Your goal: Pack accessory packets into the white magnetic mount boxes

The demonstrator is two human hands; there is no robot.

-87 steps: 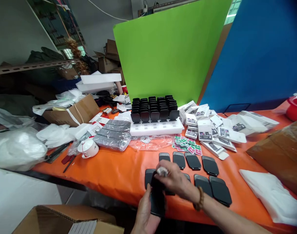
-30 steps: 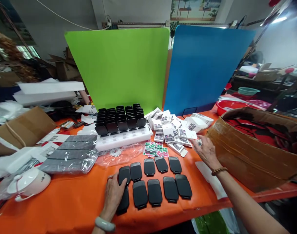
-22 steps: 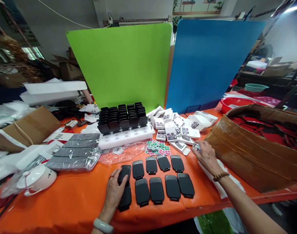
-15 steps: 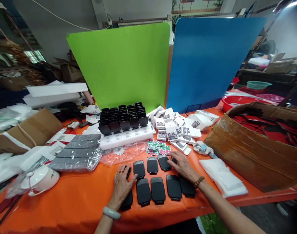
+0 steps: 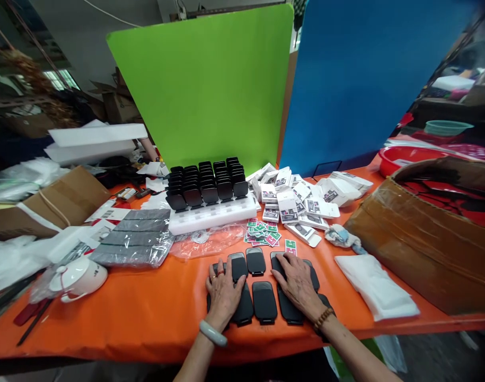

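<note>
Flat black rounded plates with small end tabs lie in two rows on the orange table cover; one black plate shows fully in the near row, another black plate in the far row. My left hand rests with fingers spread on the plates at the left end, partly hiding them. My right hand lies with outstretched fingers over the right-hand plates. Just beyond its fingertips is a small green-and-pink card. More such cards lie in a loose pile farther back.
Behind, similar black pieces stand in rows in a white foam block. Small white boxes are heaped right of it. A cardboard box and folded white sheets lie right; a white mug stands left.
The view has shifted. My left hand has moved right, onto the left-end plates. My right hand has come nearer over its plates, and a single card now shows past its fingertips.
</note>
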